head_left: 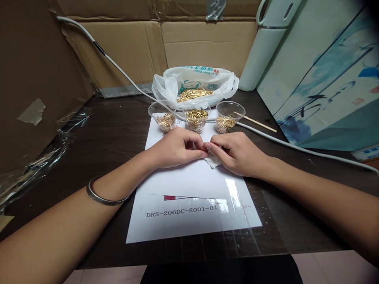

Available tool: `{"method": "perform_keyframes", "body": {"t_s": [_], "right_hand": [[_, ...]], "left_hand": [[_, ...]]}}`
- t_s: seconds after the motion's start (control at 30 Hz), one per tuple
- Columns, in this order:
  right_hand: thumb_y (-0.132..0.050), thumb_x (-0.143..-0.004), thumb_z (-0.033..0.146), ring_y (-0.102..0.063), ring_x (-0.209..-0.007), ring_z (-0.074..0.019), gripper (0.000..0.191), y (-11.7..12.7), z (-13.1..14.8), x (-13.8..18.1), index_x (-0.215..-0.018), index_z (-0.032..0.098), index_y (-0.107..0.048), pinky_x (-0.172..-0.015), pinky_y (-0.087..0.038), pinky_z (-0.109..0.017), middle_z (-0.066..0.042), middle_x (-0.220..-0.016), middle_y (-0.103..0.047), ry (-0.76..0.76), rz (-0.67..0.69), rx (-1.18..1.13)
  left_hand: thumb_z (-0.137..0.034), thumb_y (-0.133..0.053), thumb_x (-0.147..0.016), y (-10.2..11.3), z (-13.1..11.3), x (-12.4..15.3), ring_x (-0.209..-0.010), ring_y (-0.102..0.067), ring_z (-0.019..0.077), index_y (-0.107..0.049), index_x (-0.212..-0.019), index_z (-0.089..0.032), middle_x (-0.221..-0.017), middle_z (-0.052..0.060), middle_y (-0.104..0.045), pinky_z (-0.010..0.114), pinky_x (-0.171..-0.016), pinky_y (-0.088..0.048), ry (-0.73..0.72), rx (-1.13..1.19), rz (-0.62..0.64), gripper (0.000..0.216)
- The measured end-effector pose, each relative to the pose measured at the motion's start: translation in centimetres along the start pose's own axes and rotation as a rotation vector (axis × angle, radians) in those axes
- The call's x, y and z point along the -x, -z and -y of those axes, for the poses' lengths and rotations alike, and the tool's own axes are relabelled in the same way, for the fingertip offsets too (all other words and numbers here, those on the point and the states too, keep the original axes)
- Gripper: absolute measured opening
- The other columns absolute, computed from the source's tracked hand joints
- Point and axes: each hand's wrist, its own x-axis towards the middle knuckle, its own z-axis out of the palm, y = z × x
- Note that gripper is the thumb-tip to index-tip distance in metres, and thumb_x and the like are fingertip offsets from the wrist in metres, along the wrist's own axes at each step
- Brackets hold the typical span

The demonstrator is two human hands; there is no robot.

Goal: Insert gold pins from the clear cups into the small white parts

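My left hand and my right hand meet fingertip to fingertip over a white sheet of paper taped to the dark table. Both hands are pinched closed on something too small to make out. A crumpled bit of white tissue lies under my right fingers. Just beyond the hands stand three clear plastic cups of small gold metal pins: left cup, middle cup, right cup. A silver bangle circles my left wrist.
A white plastic bag with more gold pins sits behind the cups. A wooden stick and a white cable lie at the right. Cardboard walls stand behind and left; a white flask and a painted panel stand at the right.
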Motion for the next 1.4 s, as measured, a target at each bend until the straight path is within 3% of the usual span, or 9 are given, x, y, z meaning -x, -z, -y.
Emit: {"method": "perform_keyframes", "body": {"t_s": [0.83, 1.4], "right_hand": [[-0.041, -0.09, 0.028, -0.034, -0.051, -0.0068, 0.032, 0.04, 0.02, -0.01, -0.06, 0.016, -0.039, -0.053, -0.022, -0.024, 0.003, -0.054, -0.039, 0.021, 0.009, 0.002], [-0.042, -0.09, 0.027, -0.035, -0.051, -0.0072, 0.031, 0.17, 0.08, 0.06, -0.061, 0.015, -0.046, -0.054, -0.022, -0.025, 0.003, -0.054, -0.041, 0.029, 0.001, 0.002]], "left_hand": [[-0.029, -0.065, -0.076, 0.17, -0.04, 0.03, -0.062, -0.052, 0.008, -0.071, -0.082, -0.015, -0.071, 0.001, -0.067, 0.019, -0.055, -0.039, -0.007, -0.002, -0.001, 0.016], [-0.033, -0.064, -0.077, 0.17, -0.08, 0.06, -0.065, -0.055, 0.0109, -0.07, -0.081, -0.015, -0.074, 0.003, -0.068, 0.022, -0.057, -0.04, 0.008, 0.011, 0.012, 0.019]]}}
